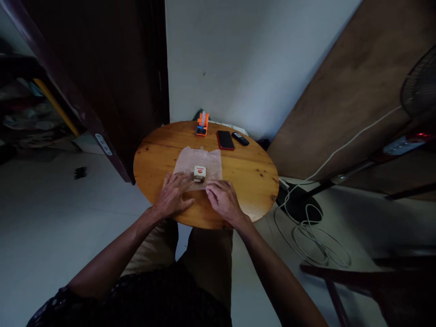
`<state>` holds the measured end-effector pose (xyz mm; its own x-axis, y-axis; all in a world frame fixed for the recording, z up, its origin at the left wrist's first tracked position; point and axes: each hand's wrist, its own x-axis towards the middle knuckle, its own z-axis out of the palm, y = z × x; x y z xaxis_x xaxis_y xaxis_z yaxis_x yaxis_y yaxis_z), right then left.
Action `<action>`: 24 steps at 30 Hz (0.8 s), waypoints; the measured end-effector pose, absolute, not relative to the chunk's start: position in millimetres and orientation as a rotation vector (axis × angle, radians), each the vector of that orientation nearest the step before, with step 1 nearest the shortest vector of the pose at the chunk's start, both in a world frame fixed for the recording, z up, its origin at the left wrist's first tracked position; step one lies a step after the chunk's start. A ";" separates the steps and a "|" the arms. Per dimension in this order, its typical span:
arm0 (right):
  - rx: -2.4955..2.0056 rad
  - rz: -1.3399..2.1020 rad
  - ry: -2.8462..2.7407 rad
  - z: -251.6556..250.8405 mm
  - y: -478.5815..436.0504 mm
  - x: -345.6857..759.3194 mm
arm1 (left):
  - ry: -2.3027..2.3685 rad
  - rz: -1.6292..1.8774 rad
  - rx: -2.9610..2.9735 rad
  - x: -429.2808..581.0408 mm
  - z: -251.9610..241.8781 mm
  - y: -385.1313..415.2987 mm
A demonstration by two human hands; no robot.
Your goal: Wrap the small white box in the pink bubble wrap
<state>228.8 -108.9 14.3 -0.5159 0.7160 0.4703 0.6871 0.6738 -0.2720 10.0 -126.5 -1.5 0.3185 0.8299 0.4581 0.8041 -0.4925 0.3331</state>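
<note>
Person's left hand [173,194] is open, fingers spread on wrap [213,160] left of box [199,174]. Right hand [223,199], near-right of box, has fingers curled at wrap's near edge; can't tell if pinching. Box sits on wrap. Beyond box: pad [225,140] and phone [240,138] to right, tape dispenser [202,123] farthest.

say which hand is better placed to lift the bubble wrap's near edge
Likely the right hand: its fingers curl at the near edge of the bubble wrap, while the left hand lies spread, flatter, toward its left side.
</note>
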 end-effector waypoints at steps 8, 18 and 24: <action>-1.119 0.214 -2.309 29.7 -87.3 232.9 | 1.478 1.008 2.245 16.2 5.9 -76.4; -0.965 0.667 -2.200 25.4 -47.0 232.3 | 1.272 1.159 1.893 20.8 5.4 -54.9; -1.048 0.947 -1.983 19.5 -32.3 232.4 | 1.241 1.135 1.711 23.3 5.9 -49.3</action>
<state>232.4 -32.3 19.5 -0.4342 0.8698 0.2344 0.3646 0.4076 -0.8372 23.3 -49.3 5.9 0.1466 0.9605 0.2364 0.3207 -0.2722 0.9072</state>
